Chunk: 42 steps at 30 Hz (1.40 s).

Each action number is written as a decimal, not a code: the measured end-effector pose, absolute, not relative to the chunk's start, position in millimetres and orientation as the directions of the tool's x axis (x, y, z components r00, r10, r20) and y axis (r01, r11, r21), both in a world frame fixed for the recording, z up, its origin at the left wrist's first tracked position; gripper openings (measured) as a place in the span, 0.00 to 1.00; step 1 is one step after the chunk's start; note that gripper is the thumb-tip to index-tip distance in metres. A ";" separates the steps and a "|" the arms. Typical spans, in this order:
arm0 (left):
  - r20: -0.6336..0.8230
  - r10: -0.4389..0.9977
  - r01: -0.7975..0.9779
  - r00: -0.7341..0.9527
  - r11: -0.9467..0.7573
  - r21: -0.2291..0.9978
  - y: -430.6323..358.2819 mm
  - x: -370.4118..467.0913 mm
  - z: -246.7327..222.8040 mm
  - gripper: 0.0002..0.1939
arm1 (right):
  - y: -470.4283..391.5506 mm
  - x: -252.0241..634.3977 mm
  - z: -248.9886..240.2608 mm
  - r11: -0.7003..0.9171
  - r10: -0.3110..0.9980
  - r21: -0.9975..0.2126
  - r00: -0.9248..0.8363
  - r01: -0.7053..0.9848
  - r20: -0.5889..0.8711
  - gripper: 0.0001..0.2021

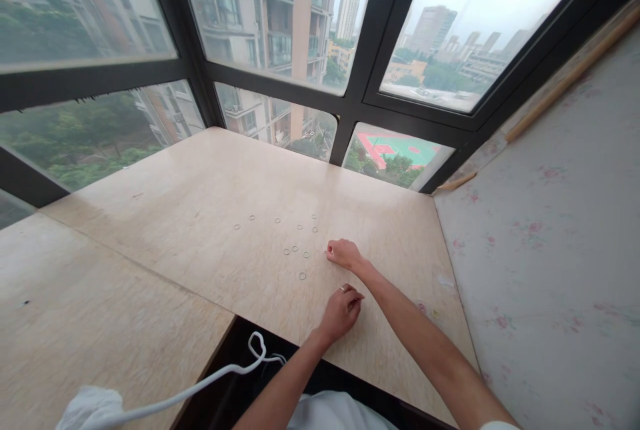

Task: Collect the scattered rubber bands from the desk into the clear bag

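Several thin, pale rings lie scattered over the stone-patterned ledge (200, 177), among them a ring nearest the front (303, 276) and a greenish ring (307, 255). My right hand (343, 253) rests just right of them, its fingers curled into a pinch near the surface. A tiny bit of something shows at its fingertips, too small to name. Closer to my body, my left hand (343, 312) is closed with thumb and fingers together. It wears a finger ring (343, 289). Whatever its fingertips hold, if anything, is hidden.
By my right forearm lie a yellowish ring (435, 314) and a small reddish item (423, 308). A white cable (200, 387) crosses the dark gap at the ledge's front edge, beside crumpled white material (93, 407). Windows and a flowered wall (545, 237) bound the ledge.
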<state>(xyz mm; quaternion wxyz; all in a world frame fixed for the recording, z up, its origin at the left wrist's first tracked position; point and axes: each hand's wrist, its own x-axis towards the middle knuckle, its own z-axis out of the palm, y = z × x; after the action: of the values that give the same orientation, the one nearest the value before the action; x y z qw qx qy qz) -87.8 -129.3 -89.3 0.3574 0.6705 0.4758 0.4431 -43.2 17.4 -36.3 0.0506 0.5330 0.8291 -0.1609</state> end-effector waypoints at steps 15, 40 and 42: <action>0.251 0.958 0.310 0.142 -0.283 0.908 -125.7 -89.8 -82.7 0.09 | -123.0 155.9 -16.8 -0.031 0.998 -0.554 -0.004 0.832 -0.063 0.15; 0.197 0.976 0.260 0.092 -0.214 0.942 -138.5 -99.6 -76.8 0.09 | -189.9 166.3 -42.4 0.024 0.993 -0.471 0.031 0.882 0.110 0.19; 0.132 0.989 0.188 0.067 -0.142 0.972 -131.8 -102.1 -76.0 0.10 | -197.6 152.6 -53.9 0.095 0.995 -0.489 -0.066 0.867 0.077 0.18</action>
<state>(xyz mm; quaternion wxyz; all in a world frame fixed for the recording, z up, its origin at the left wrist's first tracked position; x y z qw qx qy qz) -102.1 -131.8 -76.0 0.4272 0.5925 0.4965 0.4690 152.6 -197.6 -53.9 -0.2004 0.6534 0.7123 -0.1595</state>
